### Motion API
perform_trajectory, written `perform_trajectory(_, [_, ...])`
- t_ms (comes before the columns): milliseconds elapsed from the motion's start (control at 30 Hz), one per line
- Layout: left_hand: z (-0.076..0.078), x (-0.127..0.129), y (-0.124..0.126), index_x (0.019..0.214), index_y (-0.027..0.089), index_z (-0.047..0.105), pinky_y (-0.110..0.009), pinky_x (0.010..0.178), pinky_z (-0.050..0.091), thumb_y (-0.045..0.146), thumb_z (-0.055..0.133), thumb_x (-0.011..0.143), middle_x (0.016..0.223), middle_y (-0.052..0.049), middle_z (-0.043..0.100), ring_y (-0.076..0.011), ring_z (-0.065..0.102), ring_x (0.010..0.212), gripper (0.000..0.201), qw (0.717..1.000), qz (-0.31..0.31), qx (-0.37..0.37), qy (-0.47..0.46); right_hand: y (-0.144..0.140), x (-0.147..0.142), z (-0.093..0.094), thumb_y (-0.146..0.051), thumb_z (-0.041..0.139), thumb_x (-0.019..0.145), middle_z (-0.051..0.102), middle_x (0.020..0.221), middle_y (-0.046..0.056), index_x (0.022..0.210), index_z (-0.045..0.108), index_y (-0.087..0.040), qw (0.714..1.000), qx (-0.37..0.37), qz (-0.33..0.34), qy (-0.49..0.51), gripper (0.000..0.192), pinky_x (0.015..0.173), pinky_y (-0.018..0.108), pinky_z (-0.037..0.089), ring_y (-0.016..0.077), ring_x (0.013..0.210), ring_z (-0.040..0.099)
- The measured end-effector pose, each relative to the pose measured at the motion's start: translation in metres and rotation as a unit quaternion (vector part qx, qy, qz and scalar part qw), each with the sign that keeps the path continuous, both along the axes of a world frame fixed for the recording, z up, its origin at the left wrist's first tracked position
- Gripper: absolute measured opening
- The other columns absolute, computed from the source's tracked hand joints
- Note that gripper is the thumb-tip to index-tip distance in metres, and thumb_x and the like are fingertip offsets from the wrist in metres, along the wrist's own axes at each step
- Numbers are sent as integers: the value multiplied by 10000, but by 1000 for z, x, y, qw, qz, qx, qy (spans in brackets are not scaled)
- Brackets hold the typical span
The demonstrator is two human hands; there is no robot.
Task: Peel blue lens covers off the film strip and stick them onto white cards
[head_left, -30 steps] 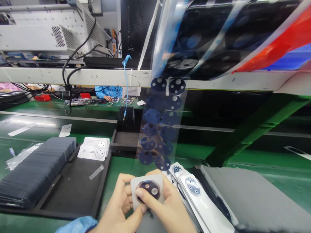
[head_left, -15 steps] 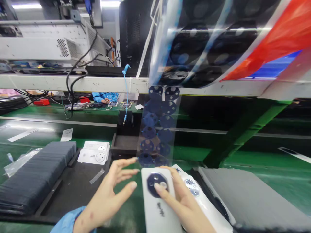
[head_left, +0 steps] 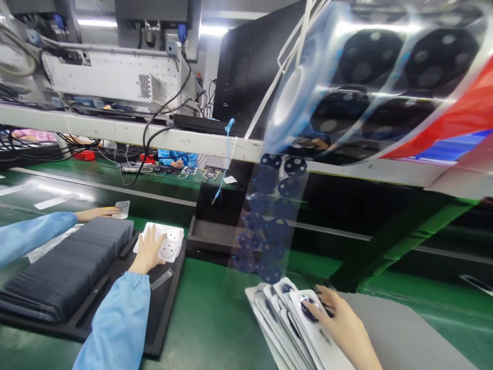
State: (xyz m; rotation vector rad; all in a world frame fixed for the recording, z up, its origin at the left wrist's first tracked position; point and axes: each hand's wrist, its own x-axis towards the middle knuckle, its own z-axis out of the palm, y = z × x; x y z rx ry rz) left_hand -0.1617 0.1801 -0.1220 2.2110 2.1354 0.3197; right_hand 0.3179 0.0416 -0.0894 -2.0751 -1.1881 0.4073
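Across the tabletop (head_left: 204, 313), the left hand (head_left: 149, 251) lies spread on white cards (head_left: 175, 251); well apart, the right hand (head_left: 342, 318) clamps a white cover (head_left: 321, 348). Edge contact should limit smudging.

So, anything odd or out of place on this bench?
Two minor things. A loose translucent strip lies slantwise in the black tray, near the white panels under the left hand; looks stray. A blue cord hangs off the shelf, its tip apparently plugged into nothing. No visible spill.
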Motion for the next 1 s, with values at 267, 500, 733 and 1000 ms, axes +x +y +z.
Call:
perform_trajectory(267, [4, -10, 4, 1162, 161, 678, -627, 1151, 332, 299, 724, 910, 1446, -111, 580, -345, 475, 1384, 290, 994, -2, 76, -83, -7, -26, 12, -670, 515, 705, 650, 1302, 212, 1204, 637, -150, 996, 78, 26, -44, 732, 998, 572, 490, 430, 1206, 607])
perform_trajectory(500, [55, 14, -18, 949, 219, 672, -389, 848, 516, 447, 639, 874, 902, -41, 748, -263, 697, 906, 242, 940, -20, 90, -330, -17, -65, 24, -626, 577, 841, 631, 1359, 159, 1302, 570, -196, 977, 202, 61, 25, 631, 986, 541, 530, 369, 1196, 634])
perform_trajectory(733, [95, 81, -72, 984, 209, 697, -296, 691, 523, 567, 773, 761, 924, -54, 780, -221, 695, 783, 429, 798, -92, -14, -596, -17, -107, 47, -357, 606, 966, 586, 1397, 139, 1333, 542, -242, 907, 370, 172, -104, 390, 1037, 502, 512, 308, 1281, 591])
perform_trajectory(1000, [85, 145, -87, 933, 172, 750, -176, 591, 517, 548, 876, 697, 1125, -118, 769, -20, 498, 508, 461, 586, -152, -208, -768, 23, -126, 49, -312, 662, 948, 417, 1608, 172, 1524, 392, -205, 841, 350, 292, -293, 645, 1185, 618, 303, 358, 1513, 326])
